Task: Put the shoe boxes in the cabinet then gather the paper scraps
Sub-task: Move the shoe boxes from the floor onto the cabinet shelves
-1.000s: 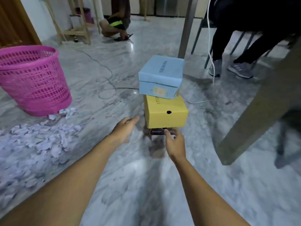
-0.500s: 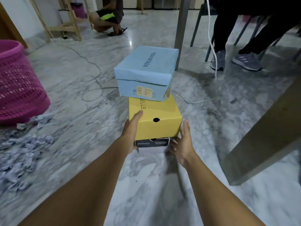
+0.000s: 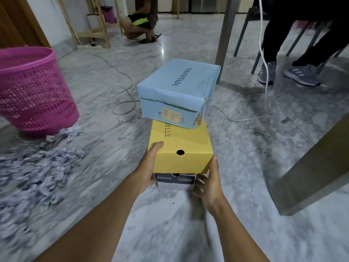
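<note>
Three shoe boxes are stacked in front of me: a light blue box (image 3: pixel 177 91) on top, turned a little askew, a yellow box (image 3: pixel 181 148) under it, and a small dark box (image 3: pixel 174 181) at the bottom. My left hand (image 3: pixel 149 165) presses against the stack's left side, thumb on the yellow box. My right hand (image 3: pixel 209 178) clasps the right side at the dark box, fingers up along the yellow one. Whether the stack rests on the floor is hidden. Torn paper scraps (image 3: pixel 35 167) lie spread over the marble floor at the left.
A pink mesh waste basket (image 3: pixel 32 91) stands at the left beside the scraps. Cables (image 3: pixel 122 99) trail across the floor behind the boxes. A table leg (image 3: pixel 224 40) rises behind the stack, a slanted beam (image 3: pixel 311 167) at right. A seated person's shoes (image 3: pixel 300 74) and a crouching person (image 3: pixel 141 21) are farther back.
Both hands went from reaching toward the stack to gripping its two sides. The stack now looks nearer and larger, and the basket has come back into view at the left.
</note>
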A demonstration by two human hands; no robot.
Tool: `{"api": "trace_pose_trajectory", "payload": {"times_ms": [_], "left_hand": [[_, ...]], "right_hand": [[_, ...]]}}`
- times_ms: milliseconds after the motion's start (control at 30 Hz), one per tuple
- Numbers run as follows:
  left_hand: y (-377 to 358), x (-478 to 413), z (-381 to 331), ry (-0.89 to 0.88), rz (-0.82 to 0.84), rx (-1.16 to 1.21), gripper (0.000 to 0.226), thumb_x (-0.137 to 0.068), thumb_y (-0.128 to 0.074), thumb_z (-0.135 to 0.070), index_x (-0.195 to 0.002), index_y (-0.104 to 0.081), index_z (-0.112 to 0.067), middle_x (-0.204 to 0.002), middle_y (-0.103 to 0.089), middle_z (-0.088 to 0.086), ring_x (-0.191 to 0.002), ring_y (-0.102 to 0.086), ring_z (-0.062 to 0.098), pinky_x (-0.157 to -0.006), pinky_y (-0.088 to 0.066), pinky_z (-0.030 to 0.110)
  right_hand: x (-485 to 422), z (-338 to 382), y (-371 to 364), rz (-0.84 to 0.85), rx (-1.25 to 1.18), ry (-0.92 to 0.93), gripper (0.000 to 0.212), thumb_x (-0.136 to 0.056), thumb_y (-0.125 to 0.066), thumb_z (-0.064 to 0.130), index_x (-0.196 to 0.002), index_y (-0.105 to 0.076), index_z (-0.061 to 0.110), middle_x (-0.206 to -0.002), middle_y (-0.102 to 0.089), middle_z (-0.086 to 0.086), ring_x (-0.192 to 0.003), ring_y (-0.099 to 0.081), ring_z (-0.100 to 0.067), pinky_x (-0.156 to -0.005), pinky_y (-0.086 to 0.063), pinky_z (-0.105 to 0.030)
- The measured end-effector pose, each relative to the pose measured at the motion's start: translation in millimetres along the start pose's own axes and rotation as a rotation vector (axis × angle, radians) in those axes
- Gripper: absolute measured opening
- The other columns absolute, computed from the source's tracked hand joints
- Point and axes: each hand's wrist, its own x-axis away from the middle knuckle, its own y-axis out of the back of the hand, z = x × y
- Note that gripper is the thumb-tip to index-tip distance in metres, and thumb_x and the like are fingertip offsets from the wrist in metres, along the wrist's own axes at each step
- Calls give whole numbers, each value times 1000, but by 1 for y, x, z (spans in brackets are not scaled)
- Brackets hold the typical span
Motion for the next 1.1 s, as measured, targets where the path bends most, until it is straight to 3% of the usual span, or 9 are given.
{"api": "trace_pose_trajectory", "payload": {"times_ms": [200,367,500,633,733,867,933,1000,1100], "left_hand": [[67,54,43,36,3,47,46,-72,-57,-72,-112,-56,-49,-133,-58,1,-113,-60,25,-89,-54,46],[115,106,75,83,53,73,71,-53,-62,-80,-117,-55,-52,-144,-48,-1,-126,-50,27,-92,-52,51],[145,155,97,94,78,111,56,-51,-68,-75,-102,-51,-58,-147,-35,-12,-136,-38,23,-84,-57,49],[179,188,122,133,89,119,81,-34,-79,-77,-108,-54,-54,-146,-44,-3,-134,-44,27,-80,-59,49],[200,206,137,178,109,127,81,-32,-82,-75,-106,-53,-54,-151,-39,0,-137,-40,34,-84,-58,50],[220,221,139,198,170,58,105,-36,-86,-71,-129,-48,-39,-149,-42,6,-132,-46,35,-99,-49,54],[222,231,119,144,157,-38,107,-42,-77,-78,-135,-45,-37,-149,-42,2,-134,-43,29,-108,-39,51],[220,235,91,24,112,-134,94,-67,-51,-86,-146,-34,-40,-156,-32,-3,-143,-31,24,-112,-27,49],[209,234,50,-146,-9,-189,90,-74,-27,-85,-151,-24,-39,-160,-25,-7,-146,-25,19,-116,-19,47]], "right_hand": [[59,-46,-26,27,39,-39,76,-65,-29,89,-125,-54,50,-119,-66,-2,-115,-60,-22,-102,-45,-51],[113,-73,-39,69,75,-96,71,-72,-34,86,-125,-55,43,-121,-64,-12,-114,-61,-32,-99,-47,-58],[153,-94,-43,89,165,-142,69,-72,-40,84,-124,-56,41,-115,-70,-9,-109,-64,-35,-89,-49,-54],[188,-115,-43,160,275,-177,68,-74,-49,85,-126,-58,42,-112,-75,-8,-101,-70,-34,-89,-55,-51],[212,-126,-38,196,317,-231,68,-74,-53,79,-125,-59,35,-115,-72,-15,-98,-68,-33,-86,-51,-47],[221,-111,-35,204,451,-279,71,-81,-42,82,-119,-61,26,-100,-75,-6,-90,-69,-29,-84,-50,-44],[203,-86,-40,40,443,-196,71,-88,-34,77,-127,-59,24,-111,-69,-4,-94,-63,-24,-84,-44,-40],[178,-46,-50,-110,368,-14,69,-95,-33,69,-142,-50,20,-140,-55,-8,-120,-55,-28,-96,-42,-46],[147,21,-74,-159,267,252,70,-96,-39,65,-150,-38,22,-156,-38,-5,-139,-41,-27,-100,-42,-49]]}}
